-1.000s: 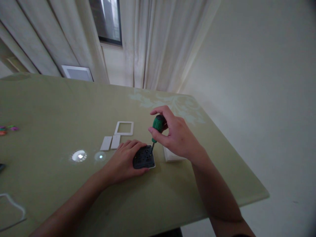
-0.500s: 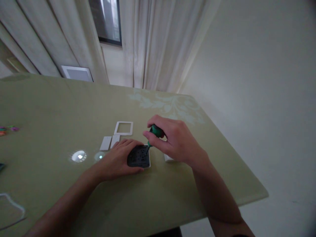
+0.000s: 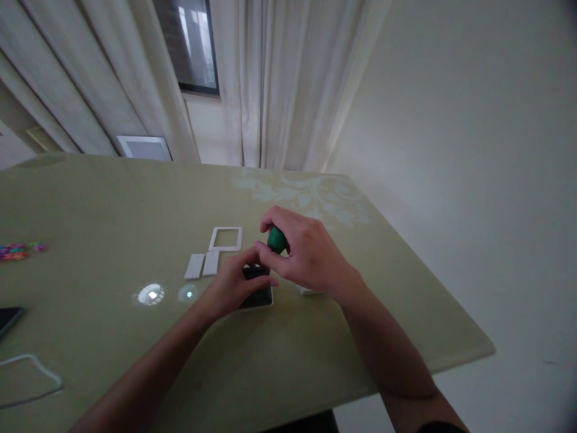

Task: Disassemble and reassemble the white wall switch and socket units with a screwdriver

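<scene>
My right hand (image 3: 309, 249) is closed around the green handle of a screwdriver (image 3: 276, 240), held upright over a black-backed switch plate with a white edge (image 3: 259, 299). The screwdriver's shaft and tip are hidden behind my fingers. My left hand (image 3: 237, 282) reaches over the plate, thumb and forefinger drawn toward the screwdriver's lower end. Whatever sits between those fingertips is hidden by my right thumb. Beyond my left hand lie a white square frame (image 3: 226, 248) and two white rectangular covers, one on the left (image 3: 195, 266) and one beside it (image 3: 211, 263).
A white piece (image 3: 310, 291) shows partly under my right hand. At the table's left are small colourful items (image 3: 15, 251), a dark flat object (image 3: 9, 317) and a white cord (image 3: 42, 365). The table (image 3: 396, 325) ends at right near the wall; curtains hang behind.
My left hand has lifted from the switch plate's side and brought its thumb and forefinger to the screwdriver's lower end. The screwdriver handle has shifted slightly left and stands more upright.
</scene>
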